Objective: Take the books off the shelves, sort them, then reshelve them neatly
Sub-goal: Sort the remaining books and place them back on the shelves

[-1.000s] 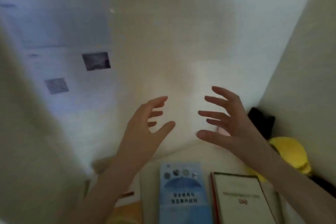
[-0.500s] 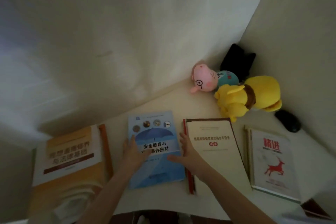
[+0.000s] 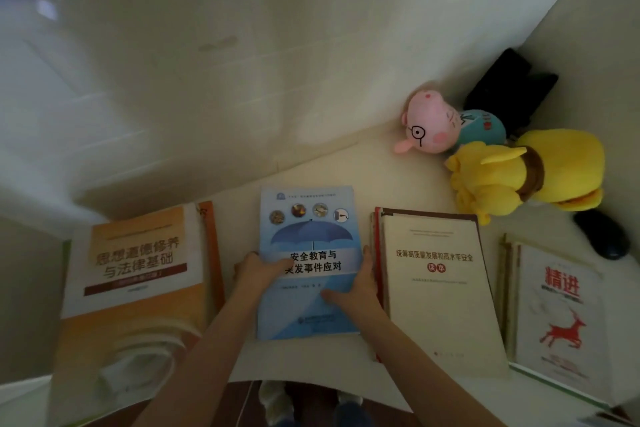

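At the near edge of the tabletop (image 3: 346, 166), the left hand (image 3: 258, 274) and right hand (image 3: 360, 291) clamp the blue umbrella-cover book (image 3: 308, 229) from its two long sides, thumbs on the cover and fingers at the edges. It is a two-sided hold that would suit squaring the book up or lifting it level. The book lies flat, cover up, in the middle of a row of sorted piles. The orange textbook (image 3: 138, 263) sits at its left and the cream book (image 3: 436, 288) just beside its right. The white book with a red deer (image 3: 561, 305) lies toward the right edge. Laid face up, the titles stay readable for sorting. In the far right corner, out of the way, sit a pink pig plush (image 3: 433, 126), a yellow plush (image 3: 526, 173) and a dark mouse-like object (image 3: 602, 236).
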Demonstrator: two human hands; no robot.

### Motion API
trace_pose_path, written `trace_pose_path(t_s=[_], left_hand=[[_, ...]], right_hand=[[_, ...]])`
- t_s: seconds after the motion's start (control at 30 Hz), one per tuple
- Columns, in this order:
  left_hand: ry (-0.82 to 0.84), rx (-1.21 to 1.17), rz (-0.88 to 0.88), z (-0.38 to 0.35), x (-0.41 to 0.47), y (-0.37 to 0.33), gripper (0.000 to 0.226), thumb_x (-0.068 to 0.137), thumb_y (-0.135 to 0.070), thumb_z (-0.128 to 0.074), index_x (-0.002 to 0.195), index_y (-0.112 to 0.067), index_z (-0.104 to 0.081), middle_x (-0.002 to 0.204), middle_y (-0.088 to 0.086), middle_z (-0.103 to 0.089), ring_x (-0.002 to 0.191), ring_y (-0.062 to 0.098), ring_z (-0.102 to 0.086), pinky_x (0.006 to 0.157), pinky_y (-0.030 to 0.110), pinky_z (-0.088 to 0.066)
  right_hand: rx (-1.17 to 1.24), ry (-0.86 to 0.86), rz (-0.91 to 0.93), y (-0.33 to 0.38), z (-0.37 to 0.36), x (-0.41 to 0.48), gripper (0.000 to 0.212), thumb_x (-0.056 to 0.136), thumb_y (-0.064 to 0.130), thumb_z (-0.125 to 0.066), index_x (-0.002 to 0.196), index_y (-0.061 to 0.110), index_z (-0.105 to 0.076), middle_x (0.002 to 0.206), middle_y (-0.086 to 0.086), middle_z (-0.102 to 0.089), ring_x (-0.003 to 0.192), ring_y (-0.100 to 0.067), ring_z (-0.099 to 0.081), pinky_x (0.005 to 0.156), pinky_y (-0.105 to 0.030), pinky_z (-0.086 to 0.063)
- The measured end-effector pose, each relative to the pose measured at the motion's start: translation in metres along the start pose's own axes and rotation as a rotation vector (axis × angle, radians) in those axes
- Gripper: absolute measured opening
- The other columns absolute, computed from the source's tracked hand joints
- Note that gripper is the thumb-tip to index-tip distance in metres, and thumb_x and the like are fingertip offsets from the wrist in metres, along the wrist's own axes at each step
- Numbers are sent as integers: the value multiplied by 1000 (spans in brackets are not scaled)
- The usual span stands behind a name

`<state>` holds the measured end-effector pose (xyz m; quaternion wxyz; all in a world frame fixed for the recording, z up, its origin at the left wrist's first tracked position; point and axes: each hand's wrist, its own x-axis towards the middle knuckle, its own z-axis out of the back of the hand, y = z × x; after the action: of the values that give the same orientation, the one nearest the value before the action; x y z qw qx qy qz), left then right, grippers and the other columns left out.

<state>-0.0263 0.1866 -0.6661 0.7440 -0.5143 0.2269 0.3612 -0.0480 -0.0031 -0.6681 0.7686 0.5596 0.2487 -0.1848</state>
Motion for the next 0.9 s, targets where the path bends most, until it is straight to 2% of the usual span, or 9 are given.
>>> trace_pose_path(t_s=[0.13,0.23,0.33,0.4,0.5,0.6,0.67,0.77,0.9], left_hand=[[-55,-60,-15,-6,-2,-4,65,63,-30,-87,115,-5,-56,117,12,-62,100,29,-63,88,40,-54],[-106,-157,-131,-14,-16,-9,57,69,-22,-84,110,-11,-46,114,10,-53,91,23,-60,74,33,-53],[-90,-318,-233,-14,-38,-13,45,73,-11,-79,103,-12,-45,96,4,-62,74,11,-61,55,20,-49],[-63,-380,-289,-9,-52,-12,42,73,-6,-79,98,-16,-46,90,4,-65,70,13,-65,54,19,-51],[12,-461,-360,1,-72,-10,45,68,-4,-82,96,-13,-47,83,4,-70,70,19,-70,56,26,-55],[42,-456,-456,11,-88,-13,51,64,-4,-81,102,-4,-46,85,5,-70,76,21,-70,60,27,-56],[31,-405,-521,18,-91,-17,52,65,-2,-82,105,-7,-47,94,6,-67,83,15,-68,66,26,-57],[11,-297,-600,27,-86,-22,52,73,1,-75,106,-28,-47,104,-3,-62,90,0,-64,75,22,-55],[36,-198,-642,29,-83,-19,50,78,-8,-73,119,-23,-49,108,-20,-64,97,-18,-56,88,12,-47]], right_hand=[[1,-68,-8,-1,2,8,127,58,20,-87,152,19,-2,146,-5,-36,137,-24,-36,110,-51,-36],[17,-47,-4,-8,1,15,143,38,45,-84,151,24,0,150,-6,-32,140,-26,-32,111,-53,-34],[136,-12,-13,-3,6,14,132,52,25,-92,151,20,-4,146,-8,-38,133,-27,-41,105,-53,-41],[218,-2,-4,4,16,17,124,58,20,-91,151,20,-8,143,-5,-42,127,-27,-48,100,-53,-46],[245,19,69,30,37,24,126,45,33,-97,147,25,-22,137,-7,-53,120,-31,-57,92,-55,-52],[309,239,156,58,57,19,95,54,11,-90,137,13,-42,127,-14,-63,112,-34,-62,90,-52,-53],[291,205,226,67,63,11,82,56,13,-87,129,6,-51,121,-15,-66,110,-35,-64,90,-52,-53],[273,60,291,64,61,-1,81,50,26,-90,121,7,-56,113,-10,-70,103,-30,-67,87,-50,-54],[103,-91,324,50,50,-7,63,56,25,-92,109,14,-61,99,-1,-70,91,-6,-68,79,-26,-55]])
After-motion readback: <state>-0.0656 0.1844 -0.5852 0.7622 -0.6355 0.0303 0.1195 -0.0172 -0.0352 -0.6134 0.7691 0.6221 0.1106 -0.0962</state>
